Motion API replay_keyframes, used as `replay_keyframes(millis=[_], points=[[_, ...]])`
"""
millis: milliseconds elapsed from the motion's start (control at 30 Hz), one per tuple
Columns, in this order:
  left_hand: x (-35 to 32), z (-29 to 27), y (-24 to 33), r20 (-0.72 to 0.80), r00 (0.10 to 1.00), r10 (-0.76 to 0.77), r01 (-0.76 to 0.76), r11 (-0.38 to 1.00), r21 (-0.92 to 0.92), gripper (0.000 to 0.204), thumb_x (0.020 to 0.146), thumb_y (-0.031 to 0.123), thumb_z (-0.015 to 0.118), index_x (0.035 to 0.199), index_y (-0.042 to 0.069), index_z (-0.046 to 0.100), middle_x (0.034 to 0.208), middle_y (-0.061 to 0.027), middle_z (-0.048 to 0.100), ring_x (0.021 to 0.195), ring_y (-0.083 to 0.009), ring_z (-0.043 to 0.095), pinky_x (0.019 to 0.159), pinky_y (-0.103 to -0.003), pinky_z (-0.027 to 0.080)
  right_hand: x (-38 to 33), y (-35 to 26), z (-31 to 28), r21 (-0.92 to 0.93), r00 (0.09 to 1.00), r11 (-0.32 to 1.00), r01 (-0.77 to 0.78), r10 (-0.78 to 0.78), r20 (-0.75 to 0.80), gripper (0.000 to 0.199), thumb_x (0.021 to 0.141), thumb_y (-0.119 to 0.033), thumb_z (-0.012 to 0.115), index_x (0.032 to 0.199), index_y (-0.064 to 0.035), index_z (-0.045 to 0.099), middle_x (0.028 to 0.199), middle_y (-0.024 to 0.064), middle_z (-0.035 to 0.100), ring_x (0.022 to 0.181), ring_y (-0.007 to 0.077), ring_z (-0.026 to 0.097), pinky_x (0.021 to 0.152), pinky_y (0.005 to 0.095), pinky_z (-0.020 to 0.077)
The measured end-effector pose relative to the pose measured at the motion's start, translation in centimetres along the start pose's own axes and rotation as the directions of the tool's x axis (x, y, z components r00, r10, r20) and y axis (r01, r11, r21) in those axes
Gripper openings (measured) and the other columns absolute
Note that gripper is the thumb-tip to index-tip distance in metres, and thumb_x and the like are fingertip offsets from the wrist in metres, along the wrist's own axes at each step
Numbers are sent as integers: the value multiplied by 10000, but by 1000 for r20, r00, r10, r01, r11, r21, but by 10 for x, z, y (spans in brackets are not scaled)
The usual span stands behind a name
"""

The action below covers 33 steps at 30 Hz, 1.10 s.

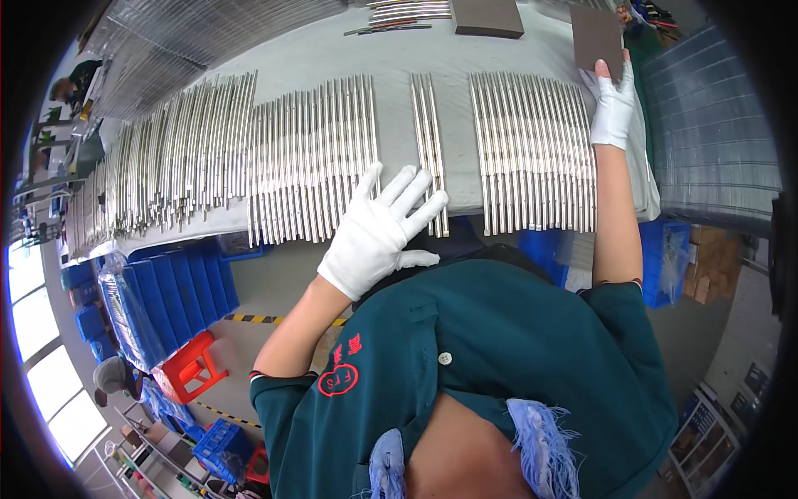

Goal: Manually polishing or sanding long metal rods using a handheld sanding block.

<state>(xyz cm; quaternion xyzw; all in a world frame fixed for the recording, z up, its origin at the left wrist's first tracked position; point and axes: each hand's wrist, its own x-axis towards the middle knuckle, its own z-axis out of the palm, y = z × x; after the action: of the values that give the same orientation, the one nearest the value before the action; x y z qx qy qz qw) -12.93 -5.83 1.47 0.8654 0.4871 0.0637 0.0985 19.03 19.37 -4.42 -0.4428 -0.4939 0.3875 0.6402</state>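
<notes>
Slim silvery metal rods lie side by side on a pale cloth-covered table (432,50). My left hand (370,237), in a white glove, is spread palm down at the rods' near ends. Its fingertips reach the right edge of a middle group of rods (312,158) and a narrow set of a few rods (426,125). My right hand (613,112), gloved with some bare fingertips, grips the near edge of a flat dark brown block (597,41). That hand is just beyond the right-hand group of rods (536,154); some of its fingers are hidden behind the block.
More rods (179,150) fill the table's left side. A second brown block (488,18) and several thin rods (407,10) lie at the back. Clear plastic-wrapped stacks (711,125) stand at the right. Blue crates (179,287) and a red stool (193,366) stand at lower left.
</notes>
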Motion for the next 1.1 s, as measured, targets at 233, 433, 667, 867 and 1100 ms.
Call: replay_keyframes(millis=[233, 433, 667, 867, 1100], points=[[29, 14, 8, -19, 991, 130, -131, 989, -63, 908, 749, 607, 706, 1483, 135, 455, 1472, -149, 502, 1399, -321, 447, 1193, -555, 253, -4, -7, 6, 68, 999, 997, -36, 36, -11, 755, 941, -157, 727, 1561, -50, 309, 1445, 146, 492, 1258, 279, 559, 1040, 422, 524], [32, 13, 8, -14, 987, 162, -162, 984, -80, 886, 765, 610, 689, 1472, 123, 468, 1460, -155, 513, 1398, -325, 446, 1195, -555, 248, 1, 0, 0, 86, 999, 996, -26, 29, -35, 780, 937, -161, 730, 1563, -49, 278, 1444, 183, 478, 1240, 289, 575, 1036, 431, 529], [14, -11, 0, 61, 997, 48, -50, 998, 39, 902, 747, 605, 719, 1443, 78, 493, 1456, -154, 524, 1387, -317, 466, 1195, -529, 260, 2, 1, -7, 95, 998, 995, -32, 37, -49, 744, 950, -155, 712, 1556, -63, 290, 1449, 177, 471, 1240, 296, 575, 1046, 446, 522], [52, 8, 14, 59, 987, 150, -151, 989, -1, 940, 737, 652, 698, 1467, 108, 464, 1488, -172, 483, 1409, -347, 428, 1193, -541, 253, 1, 0, -3, 98, 998, 995, -29, 35, -60, 748, 955, -161, 707, 1562, -63, 280, 1448, 178, 476, 1244, 294, 574, 1044, 440, 519], [78, 28, 24, 7, 959, 284, -284, 958, -47, 946, 752, 715, 630, 1506, 182, 425, 1539, -168, 423, 1446, -352, 370, 1202, -561, 213, 5, 7, -6, 104, 999, 994, -16, 21, -49, 756, 953, -169, 712, 1563, -66, 278, 1453, 175, 475, 1246, 295, 575, 1041, 439, 520]])
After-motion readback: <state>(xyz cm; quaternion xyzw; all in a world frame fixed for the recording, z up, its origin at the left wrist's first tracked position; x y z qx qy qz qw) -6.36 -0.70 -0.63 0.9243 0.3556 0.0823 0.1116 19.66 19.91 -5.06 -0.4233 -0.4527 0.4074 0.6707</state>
